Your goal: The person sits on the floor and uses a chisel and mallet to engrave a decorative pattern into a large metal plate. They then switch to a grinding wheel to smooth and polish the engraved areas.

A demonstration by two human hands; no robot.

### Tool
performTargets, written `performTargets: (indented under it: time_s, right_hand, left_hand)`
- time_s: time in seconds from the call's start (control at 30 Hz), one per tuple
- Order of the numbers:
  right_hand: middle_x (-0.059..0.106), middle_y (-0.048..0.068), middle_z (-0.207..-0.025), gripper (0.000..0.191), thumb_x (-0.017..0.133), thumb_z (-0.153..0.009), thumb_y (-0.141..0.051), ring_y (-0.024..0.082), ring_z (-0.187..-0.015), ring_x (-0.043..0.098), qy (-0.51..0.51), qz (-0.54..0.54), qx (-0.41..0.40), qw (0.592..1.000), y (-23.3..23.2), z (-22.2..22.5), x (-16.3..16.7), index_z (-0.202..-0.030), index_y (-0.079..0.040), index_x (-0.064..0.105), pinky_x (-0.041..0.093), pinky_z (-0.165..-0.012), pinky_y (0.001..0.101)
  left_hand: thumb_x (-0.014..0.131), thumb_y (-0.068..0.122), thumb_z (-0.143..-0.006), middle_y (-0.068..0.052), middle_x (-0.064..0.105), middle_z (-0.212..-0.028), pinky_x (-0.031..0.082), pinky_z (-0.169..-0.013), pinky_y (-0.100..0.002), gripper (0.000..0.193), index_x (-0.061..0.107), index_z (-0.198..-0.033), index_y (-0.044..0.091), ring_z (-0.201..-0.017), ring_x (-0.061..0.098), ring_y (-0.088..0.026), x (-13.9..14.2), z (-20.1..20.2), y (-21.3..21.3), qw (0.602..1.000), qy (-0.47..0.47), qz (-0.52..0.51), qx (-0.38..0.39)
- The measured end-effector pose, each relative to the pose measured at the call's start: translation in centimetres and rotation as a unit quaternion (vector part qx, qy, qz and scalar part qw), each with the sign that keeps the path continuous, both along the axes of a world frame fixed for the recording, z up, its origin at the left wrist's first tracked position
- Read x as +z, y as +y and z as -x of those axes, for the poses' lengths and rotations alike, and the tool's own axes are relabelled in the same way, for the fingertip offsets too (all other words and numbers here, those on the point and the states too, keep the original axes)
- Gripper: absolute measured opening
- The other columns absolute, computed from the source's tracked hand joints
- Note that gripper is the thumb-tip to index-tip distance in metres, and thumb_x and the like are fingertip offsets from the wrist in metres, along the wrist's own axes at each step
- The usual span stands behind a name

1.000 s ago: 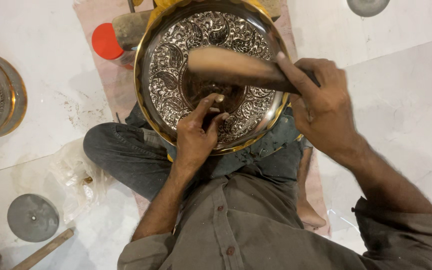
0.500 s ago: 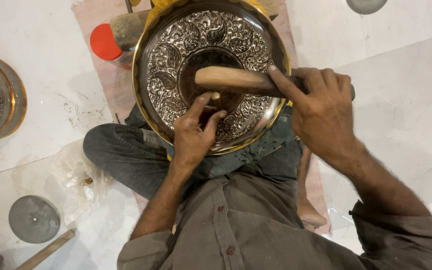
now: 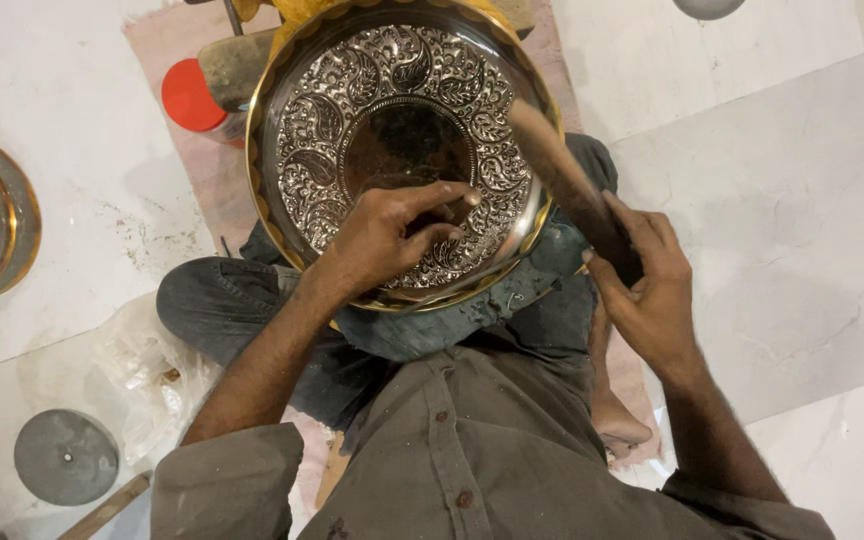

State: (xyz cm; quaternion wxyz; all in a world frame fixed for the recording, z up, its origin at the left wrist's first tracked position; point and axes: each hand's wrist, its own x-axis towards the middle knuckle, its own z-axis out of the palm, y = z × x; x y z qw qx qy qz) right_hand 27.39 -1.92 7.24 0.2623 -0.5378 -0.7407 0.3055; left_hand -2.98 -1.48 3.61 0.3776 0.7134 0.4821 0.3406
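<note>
A large round metal plate with a silver embossed leaf pattern and a golden rim (image 3: 402, 110) rests tilted on the lap of a person seated cross-legged on a white marble floor (image 3: 802, 200). The left hand (image 3: 387, 235) lies on the plate's lower half, fingers pinched around a thin metal punch (image 3: 457, 205) whose tip touches the embossed band. The right hand (image 3: 647, 285) is closed around the handle of a wooden mallet (image 3: 567, 180), which is blurred and raised over the plate's right rim; its head seems clear of the punch. A red round lid (image 3: 190, 98) sits beside the plate, and a grey disc (image 3: 65, 457) lies near the left knee.
</note>
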Motion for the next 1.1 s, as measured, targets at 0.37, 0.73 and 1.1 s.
performTargets:
  time_s: [0.37,0.73,1.1]
  right_hand:
    - [0.061,0.015,-0.120,0.064,0.069,-0.091,0.002,0.026,-0.111,0.061,-0.049,-0.031,0.019,0.998,1.0,0.2,0.4,-0.152,-0.011,0.053,0.050,-0.096,0.0383]
    - [0.057,0.014,-0.129,0.065,0.062,-0.097,0.005,0.027,-0.121,0.061,0.046,0.022,0.058,0.997,2.2,0.2,0.3,-0.155,-0.019,0.048,0.056,-0.104,0.0382]
    - [0.063,0.014,-0.124,0.072,0.068,-0.085,0.012,0.031,-0.118,0.059,-0.171,-0.118,0.065,0.976,1.7,0.5,0.1,-0.150,-0.017,0.058,0.043,-0.103,0.0451]
  left_hand:
    - [0.077,0.012,-0.091,-0.010,0.075,-0.122,0.065,-0.082,-0.033,0.048,0.062,-0.137,0.010,-0.097,0.079,-0.022,-0.9,-0.4,-0.9,0.999,0.017,-0.036,0.028]
    - [0.078,0.014,-0.091,-0.009,0.076,-0.118,0.066,-0.079,-0.033,0.048,0.063,-0.137,0.013,-0.093,0.079,-0.021,-0.9,-0.4,-0.5,0.999,0.034,-0.025,0.018]
    - [0.080,0.017,-0.091,-0.007,0.078,-0.114,0.065,-0.082,-0.035,0.044,0.065,-0.133,0.015,-0.093,0.079,-0.021,0.1,-0.2,0.0,0.997,0.073,0.014,-0.008]
